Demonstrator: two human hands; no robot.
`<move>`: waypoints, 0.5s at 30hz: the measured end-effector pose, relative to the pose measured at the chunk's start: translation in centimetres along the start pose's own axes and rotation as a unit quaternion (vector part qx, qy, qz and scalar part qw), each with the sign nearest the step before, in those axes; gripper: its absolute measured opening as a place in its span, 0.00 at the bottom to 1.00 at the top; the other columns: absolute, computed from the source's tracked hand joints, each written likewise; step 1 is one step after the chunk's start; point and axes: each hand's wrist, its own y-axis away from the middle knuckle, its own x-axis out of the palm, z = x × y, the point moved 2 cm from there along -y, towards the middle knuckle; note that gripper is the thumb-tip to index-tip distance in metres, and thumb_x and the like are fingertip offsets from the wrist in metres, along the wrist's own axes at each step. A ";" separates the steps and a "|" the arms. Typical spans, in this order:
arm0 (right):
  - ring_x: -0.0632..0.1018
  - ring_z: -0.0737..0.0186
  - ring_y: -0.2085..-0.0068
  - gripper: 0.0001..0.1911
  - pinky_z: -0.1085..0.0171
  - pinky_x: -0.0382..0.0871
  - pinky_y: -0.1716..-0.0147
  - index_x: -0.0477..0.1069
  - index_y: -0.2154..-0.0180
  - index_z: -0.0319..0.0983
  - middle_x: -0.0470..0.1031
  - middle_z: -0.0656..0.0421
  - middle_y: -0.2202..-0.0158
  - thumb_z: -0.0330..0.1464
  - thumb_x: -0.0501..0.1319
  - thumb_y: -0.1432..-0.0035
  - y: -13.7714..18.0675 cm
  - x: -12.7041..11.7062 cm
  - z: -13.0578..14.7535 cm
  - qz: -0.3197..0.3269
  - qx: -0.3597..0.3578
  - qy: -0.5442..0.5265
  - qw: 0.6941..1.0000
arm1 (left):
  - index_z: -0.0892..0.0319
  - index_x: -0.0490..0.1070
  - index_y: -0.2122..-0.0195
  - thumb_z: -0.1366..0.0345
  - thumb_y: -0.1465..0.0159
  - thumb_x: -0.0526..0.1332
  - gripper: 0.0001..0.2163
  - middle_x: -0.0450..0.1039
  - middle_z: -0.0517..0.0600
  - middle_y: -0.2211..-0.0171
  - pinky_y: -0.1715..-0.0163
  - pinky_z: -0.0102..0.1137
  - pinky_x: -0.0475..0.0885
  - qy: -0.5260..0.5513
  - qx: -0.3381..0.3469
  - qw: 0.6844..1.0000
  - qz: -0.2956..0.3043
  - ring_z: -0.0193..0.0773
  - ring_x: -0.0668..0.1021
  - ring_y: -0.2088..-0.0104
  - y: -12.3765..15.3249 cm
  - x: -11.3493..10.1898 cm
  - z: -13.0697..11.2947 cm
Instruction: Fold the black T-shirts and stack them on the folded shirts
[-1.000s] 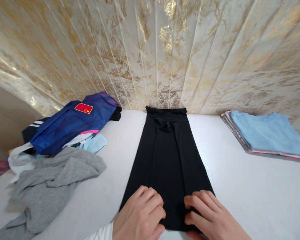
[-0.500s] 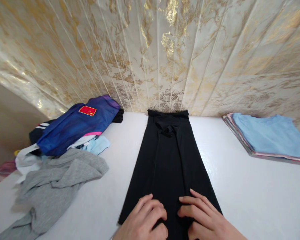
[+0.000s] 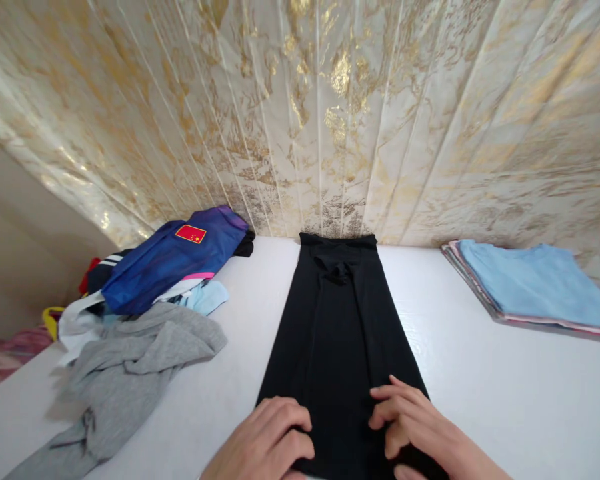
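A black top (image 3: 337, 333) lies on the white table in front of me, its sides folded inward into a long shape that widens toward me. Its narrow end, with a bunched opening, reaches the wall covering. My left hand (image 3: 265, 440) rests over the lower left edge of the cloth, fingers bent and close together, its thumb mostly hidden. On the lower right part lies my right hand (image 3: 420, 427), fingers loosely curved and apart, touching the fabric. Neither hand visibly pinches the cloth.
To the left is a loose heap of clothes with a blue shirt (image 3: 165, 267) bearing a red flag patch and a grey garment (image 3: 125, 387). A neat stack of folded clothes, a light blue shirt (image 3: 535, 280) on top, sits at right. Gold-patterned covering (image 3: 330, 133) stands behind the table (image 3: 505, 393).
My hands have moved farther apart, the left one leftward to the cloth's edge and the right one slightly rightward. The view has tilted up a little; the black top stays flat.
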 end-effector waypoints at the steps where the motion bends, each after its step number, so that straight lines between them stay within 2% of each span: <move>1: 0.72 0.60 0.48 0.03 0.54 0.59 0.41 0.68 0.65 0.44 0.76 0.60 0.61 0.30 0.59 0.42 -0.3 -0.4 0.4 0.001 0.007 0.010 1.000 | 0.58 0.65 0.62 0.66 0.31 0.51 0.06 0.69 0.51 0.60 0.58 0.32 0.69 0.006 -0.021 1.000 0.002 0.39 0.71 0.59 0.5 -0.5 0.2; 3: 0.75 0.61 0.55 0.03 0.57 0.64 0.45 0.67 0.65 0.43 0.76 0.61 0.64 0.29 0.59 0.42 -0.9 -0.5 1.1 0.008 0.006 0.034 0.999 | 0.58 0.65 0.64 0.67 0.32 0.51 0.05 0.68 0.51 0.62 0.61 0.33 0.68 0.003 -0.060 0.998 0.010 0.39 0.71 0.62 1.4 -1.4 0.6; 6: 0.74 0.62 0.62 0.03 0.63 0.69 0.59 0.67 0.66 0.43 0.75 0.62 0.66 0.31 0.61 0.42 -1.9 0.9 1.8 0.001 -0.010 0.070 0.998 | 0.58 0.65 0.63 0.69 0.33 0.53 0.03 0.68 0.51 0.61 0.62 0.34 0.67 -0.007 -0.081 0.996 0.022 0.40 0.70 0.62 2.3 -2.1 1.0; 9: 0.72 0.62 0.66 0.05 0.64 0.66 0.66 0.66 0.68 0.42 0.73 0.62 0.69 0.35 0.59 0.40 -2.7 2.8 2.2 -0.034 -0.026 0.108 0.993 | 0.58 0.66 0.64 0.69 0.32 0.52 0.04 0.68 0.51 0.62 0.62 0.34 0.66 -0.008 -0.065 0.998 0.022 0.40 0.70 0.62 2.5 -2.0 1.2; 13: 0.69 0.64 0.70 0.15 0.64 0.60 0.69 0.65 0.71 0.41 0.70 0.62 0.73 0.33 0.47 0.33 -3.5 4.5 2.5 -0.112 -0.056 0.144 0.982 | 0.58 0.67 0.65 0.67 0.31 0.52 0.07 0.69 0.50 0.63 0.63 0.33 0.65 -0.024 -0.024 0.999 0.021 0.39 0.70 0.63 2.0 -1.5 1.2; 15: 0.68 0.65 0.71 0.17 0.64 0.58 0.69 0.64 0.73 0.41 0.69 0.63 0.75 0.33 0.46 0.33 -3.7 5.0 2.5 -0.144 -0.064 0.142 0.977 | 0.58 0.67 0.66 0.67 0.32 0.53 0.07 0.69 0.49 0.64 0.64 0.32 0.65 -0.031 -0.008 0.999 0.023 0.38 0.69 0.64 1.6 -1.2 1.1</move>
